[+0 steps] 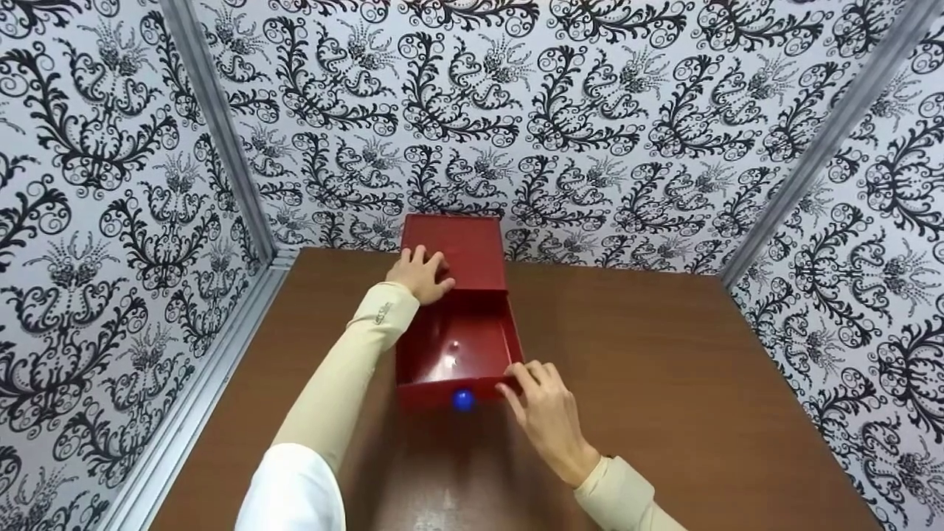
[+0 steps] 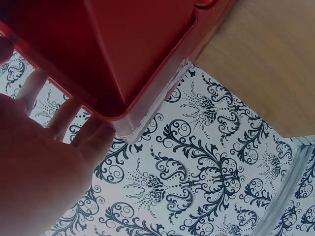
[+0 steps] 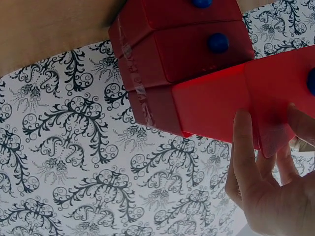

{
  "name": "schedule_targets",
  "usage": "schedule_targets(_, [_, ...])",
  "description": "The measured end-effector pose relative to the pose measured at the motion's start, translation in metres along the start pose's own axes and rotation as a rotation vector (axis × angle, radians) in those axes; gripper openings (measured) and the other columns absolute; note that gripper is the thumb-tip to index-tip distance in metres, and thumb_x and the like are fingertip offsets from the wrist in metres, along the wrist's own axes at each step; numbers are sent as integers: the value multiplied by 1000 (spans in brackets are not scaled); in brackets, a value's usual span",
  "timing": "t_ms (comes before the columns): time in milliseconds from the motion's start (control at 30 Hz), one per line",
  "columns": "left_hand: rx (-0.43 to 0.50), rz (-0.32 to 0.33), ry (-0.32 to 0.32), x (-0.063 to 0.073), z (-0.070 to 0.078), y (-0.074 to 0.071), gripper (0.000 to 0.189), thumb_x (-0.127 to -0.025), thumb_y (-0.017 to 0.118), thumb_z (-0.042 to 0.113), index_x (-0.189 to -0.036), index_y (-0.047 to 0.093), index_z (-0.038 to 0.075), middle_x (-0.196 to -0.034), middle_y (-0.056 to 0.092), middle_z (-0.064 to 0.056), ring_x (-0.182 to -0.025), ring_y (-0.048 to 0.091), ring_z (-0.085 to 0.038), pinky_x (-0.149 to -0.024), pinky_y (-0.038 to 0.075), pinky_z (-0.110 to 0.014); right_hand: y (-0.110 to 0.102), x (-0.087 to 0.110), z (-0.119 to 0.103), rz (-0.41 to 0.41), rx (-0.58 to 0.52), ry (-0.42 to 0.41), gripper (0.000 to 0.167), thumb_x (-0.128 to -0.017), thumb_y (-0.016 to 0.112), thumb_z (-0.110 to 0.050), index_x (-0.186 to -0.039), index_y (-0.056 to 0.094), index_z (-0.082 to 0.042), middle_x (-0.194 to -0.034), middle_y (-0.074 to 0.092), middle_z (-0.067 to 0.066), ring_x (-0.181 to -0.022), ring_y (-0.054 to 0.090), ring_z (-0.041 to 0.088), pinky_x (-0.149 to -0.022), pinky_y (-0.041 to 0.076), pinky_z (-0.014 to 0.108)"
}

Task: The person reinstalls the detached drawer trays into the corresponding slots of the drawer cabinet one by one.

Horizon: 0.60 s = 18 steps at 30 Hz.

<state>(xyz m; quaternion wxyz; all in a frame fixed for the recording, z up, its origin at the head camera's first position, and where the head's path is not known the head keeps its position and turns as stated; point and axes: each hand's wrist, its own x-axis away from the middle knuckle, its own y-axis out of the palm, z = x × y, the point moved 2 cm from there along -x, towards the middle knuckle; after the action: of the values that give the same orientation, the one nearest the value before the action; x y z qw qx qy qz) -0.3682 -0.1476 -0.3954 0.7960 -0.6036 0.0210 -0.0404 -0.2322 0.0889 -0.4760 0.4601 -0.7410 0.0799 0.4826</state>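
Note:
A red drawer cabinet (image 1: 457, 251) stands at the back of the table, its top drawer (image 1: 509, 346) pulled out toward me. The drawer's inside shows bare and shiny, and a blue knob (image 1: 463, 400) sits on its front. My left hand (image 1: 420, 276) rests on the cabinet's top near the left edge, fingers spread; in the left wrist view the fingers lie along a red rim (image 2: 106, 117). With my right hand (image 1: 546, 413) I pinch the drawer's front right corner, thumb at the front and fingers along the side, as the right wrist view also shows.
Two lower drawers with blue knobs (image 3: 218, 43) are closed in the right wrist view. Clear tape (image 3: 140, 91) runs down the cabinet's side. The brown tabletop (image 1: 649, 383) spreads around it, bounded by patterned walls (image 1: 560, 133) and a metal rail (image 1: 214, 398).

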Motion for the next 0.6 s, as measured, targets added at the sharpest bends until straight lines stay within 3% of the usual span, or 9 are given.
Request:
schedule_targets(300, [21,-1,-1,2,1,0,44,-97,53,44,-133,51,18,-144,39,-18,-136,36,-38,-110,43,-54,16,-21,0,28,61,-25,24,-82,80,-32,-95,67,-18,-85,62,-1,-73,56,16,-47,51,26])
schedule_targets(600, [27,4,5,4,1,-2,43,-97,54,44,-131,53,19,-144,40,-18,-135,37,-38,-110,43,-53,36,-46,10,-32,-24,85,32,-85,78,-34,-102,61,-13,-105,57,6,-81,66,23,-53,57,35])
